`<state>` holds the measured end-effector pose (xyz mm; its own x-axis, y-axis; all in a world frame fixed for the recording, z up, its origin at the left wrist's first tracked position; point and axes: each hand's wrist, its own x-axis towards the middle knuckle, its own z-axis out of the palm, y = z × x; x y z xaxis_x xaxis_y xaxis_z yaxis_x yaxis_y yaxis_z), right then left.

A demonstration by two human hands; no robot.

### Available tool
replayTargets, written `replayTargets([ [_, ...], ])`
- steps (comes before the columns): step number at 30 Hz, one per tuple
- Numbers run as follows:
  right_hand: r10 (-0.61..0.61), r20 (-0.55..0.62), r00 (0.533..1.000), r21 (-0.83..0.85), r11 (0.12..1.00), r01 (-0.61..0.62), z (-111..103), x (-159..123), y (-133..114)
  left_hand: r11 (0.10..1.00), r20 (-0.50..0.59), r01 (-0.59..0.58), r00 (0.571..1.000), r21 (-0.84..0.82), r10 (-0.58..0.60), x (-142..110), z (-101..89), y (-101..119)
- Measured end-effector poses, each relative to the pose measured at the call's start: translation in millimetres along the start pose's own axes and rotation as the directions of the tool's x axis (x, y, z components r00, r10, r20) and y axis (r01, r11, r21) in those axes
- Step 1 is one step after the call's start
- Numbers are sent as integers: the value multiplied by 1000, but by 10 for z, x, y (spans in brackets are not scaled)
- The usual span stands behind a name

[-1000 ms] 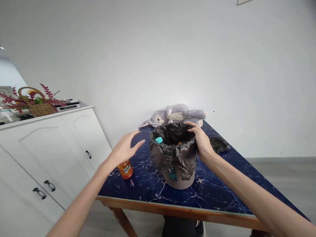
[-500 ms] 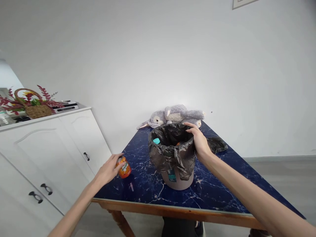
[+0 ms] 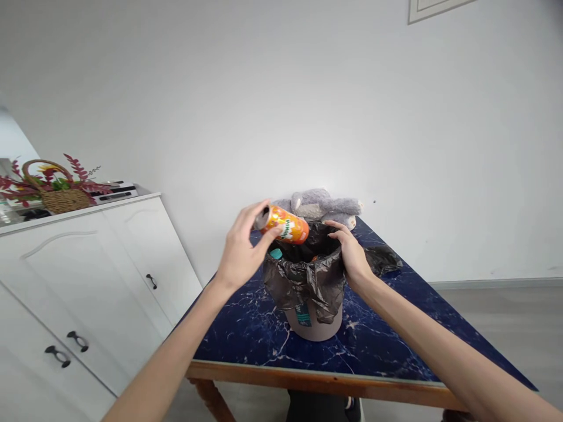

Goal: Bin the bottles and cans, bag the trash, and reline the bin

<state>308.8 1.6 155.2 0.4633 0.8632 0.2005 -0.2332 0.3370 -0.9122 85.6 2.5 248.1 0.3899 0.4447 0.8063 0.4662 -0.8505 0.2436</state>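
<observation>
Since the earlier frame, the orange can has left the tabletop and now sits raised above the near-left rim of the bin, tilted with its top end toward the left. Left of the bin, well apart from it, stands a white cabinet bearing a wicker basket of red foliage. The left hand is just left of the bin, its fingers and thumb closed around the can's upper end. A black liner bag is folded over the bin's rim (a teal cap shows inside, at the left edge). Behind the bin lies a grey plush toy. The right hand rests on the bin's right rim, fingers curled together over the liner edge and pressing it down. The bin stands on the blue marble table, near its front edge. A loose black bag lies right of the bin.
</observation>
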Motion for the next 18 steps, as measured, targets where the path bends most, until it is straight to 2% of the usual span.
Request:
replayTargets([
  [3, -6, 10, 1000, -1, 1000, 6, -3, -3, 0, 1000, 139, -10, 990, 13, 8, 27, 231, 33],
  [6, -6, 21, 1000, 6, 1000, 6, -2, -12, -6, 1000, 276, 25, 961, 18, -29, 15, 317, 25],
  [8, -3, 28, 1000, 14, 1000, 3, 0, -11, -8, 998, 269, 48, 962, 28, -53, -10, 300, -4],
  [10, -1, 28, 1000, 17, 1000, 0, 1, -2, -4, 996, 209, 82, 974, 37, -88, -50, 253, -68],
  [13, 0, 20, 1000, 6, 1000, -1, -3, 20, 9, 976, 131, 215, 969, -15, -212, -153, 192, -261],
  [15, 3, 19, 1000, -3, 1000, -3, -3, 30, 12, 921, 95, 374, 926, -111, -365, -264, 184, -456],
  [16, 5, 22, 1000, -7, 1000, -5, -3, 32, 11, 865, 85, 473, 881, -167, -466, -333, 190, -567],
  [18, 14, 34, 999, -14, 1000, -14, -9, 36, 8, 676, 132, 672, 732, -302, -668, -487, 214, -787],
])
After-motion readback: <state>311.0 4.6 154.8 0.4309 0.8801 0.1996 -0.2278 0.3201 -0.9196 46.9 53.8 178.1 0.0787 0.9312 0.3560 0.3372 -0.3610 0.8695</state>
